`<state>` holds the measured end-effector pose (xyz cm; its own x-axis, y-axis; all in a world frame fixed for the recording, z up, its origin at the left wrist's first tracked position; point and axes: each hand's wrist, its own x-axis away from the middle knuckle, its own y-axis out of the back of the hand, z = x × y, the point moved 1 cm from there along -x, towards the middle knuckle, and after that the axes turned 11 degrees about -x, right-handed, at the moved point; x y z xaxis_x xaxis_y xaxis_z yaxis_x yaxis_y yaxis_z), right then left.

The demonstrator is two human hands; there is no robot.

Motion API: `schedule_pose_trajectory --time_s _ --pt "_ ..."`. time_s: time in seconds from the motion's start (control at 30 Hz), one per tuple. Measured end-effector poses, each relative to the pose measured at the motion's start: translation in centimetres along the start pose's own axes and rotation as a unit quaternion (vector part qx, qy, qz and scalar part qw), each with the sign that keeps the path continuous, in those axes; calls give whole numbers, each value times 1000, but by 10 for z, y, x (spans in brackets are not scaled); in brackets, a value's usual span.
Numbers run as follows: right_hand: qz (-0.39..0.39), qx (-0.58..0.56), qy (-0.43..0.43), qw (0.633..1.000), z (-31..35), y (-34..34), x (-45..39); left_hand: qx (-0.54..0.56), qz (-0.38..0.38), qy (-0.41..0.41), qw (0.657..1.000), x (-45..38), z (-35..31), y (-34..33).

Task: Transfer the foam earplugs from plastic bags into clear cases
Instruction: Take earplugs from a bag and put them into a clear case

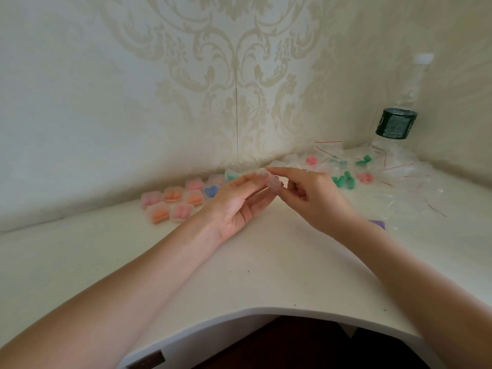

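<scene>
My left hand [239, 202] holds a small clear case [269, 179] between thumb and fingers above the white desk [239, 275]. My right hand [311, 193] touches the same case from the right, index finger laid over its top, thumb at its side. What is inside the case cannot be made out. Several filled clear cases [175, 202] with pink, orange and blue earplugs lie in a cluster to the left. Plastic bags [399, 179] with red seal strips lie at the right, some holding green earplugs [343, 179] and pink earplugs [364, 177].
A clear plastic bottle [396, 123] with a dark label stands in the back right corner against the wallpapered wall. A small purple object [378, 224] peeks out beside my right wrist. The desk's curved front edge [266, 311] runs below my forearms.
</scene>
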<state>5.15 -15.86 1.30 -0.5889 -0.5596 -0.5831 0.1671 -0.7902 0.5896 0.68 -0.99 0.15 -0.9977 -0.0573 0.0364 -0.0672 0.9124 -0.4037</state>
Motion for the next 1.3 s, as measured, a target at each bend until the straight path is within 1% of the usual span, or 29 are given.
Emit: schedule_pose_trajectory --time_s 0.03,0.07,0.1,0.13,0.17,0.23,0.27,0.3,0.33,0.37,0.53,0.67,0.73,0.8,0.87,0.93,1.07,1.17,1.2,1.23,1.3 --pt "-7 -45 -33 998 1 0 0 -70 -19 -30 997 -1 0 1" --pt "-13 -99 -73 992 2 0 1 -156 -51 -67 984 -1 -1 3" --pt "-13 -144 -113 983 2 -1 2 -234 -84 -109 962 -1 -2 3" --pt "-7 -179 -150 972 2 -3 2 -290 -110 -149 939 -1 -2 4" --pt "3 -216 -184 959 1 -5 3 -319 -122 -184 922 -1 -2 4" --pt "7 -290 -238 927 0 -8 2 -389 -128 -247 878 -1 0 4" --pt "3 -295 -244 924 0 -9 1 -440 -123 -273 847 -1 1 3" --pt "2 -267 -238 934 0 -9 0 -482 -114 -292 818 0 3 2" --pt "7 -220 -228 949 0 -9 0 -507 -107 -302 800 1 5 0" --pt "15 -180 -219 959 -1 -10 0 -516 -105 -306 793 2 6 -1" --pt "21 -149 -210 966 -5 -10 -1 -526 -101 -309 786 1 9 -3" --pt "11 -124 -191 974 -5 -10 0 -549 -99 -310 770 -1 11 -4" --pt "10 -120 -191 974 -5 -10 -1 -549 -100 -308 770 -2 11 -3" --pt "4 -130 -204 970 -4 -10 -1 -556 -96 -312 764 -3 12 -2" --pt "1 -161 -232 959 -3 -9 -3 -569 -91 -321 751 -2 13 -3" --pt "13 -182 -261 948 -2 -8 -3 -581 -90 -328 740 -1 13 -3" --pt "37 -171 -265 948 -1 -6 -2 -594 -83 -328 730 1 12 -3" --pt "46 -149 -246 957 -3 -4 -2 -589 -67 -313 742 3 10 -6" --pt "46 -145 -245 958 -5 -3 -1 -581 -63 -307 751 4 9 -8" --pt "44 -148 -248 957 -6 -3 -1 -560 -64 -297 771 5 7 -10" --pt "31 -182 -264 947 -9 -2 -1 -468 -78 -258 842 6 3 -10"
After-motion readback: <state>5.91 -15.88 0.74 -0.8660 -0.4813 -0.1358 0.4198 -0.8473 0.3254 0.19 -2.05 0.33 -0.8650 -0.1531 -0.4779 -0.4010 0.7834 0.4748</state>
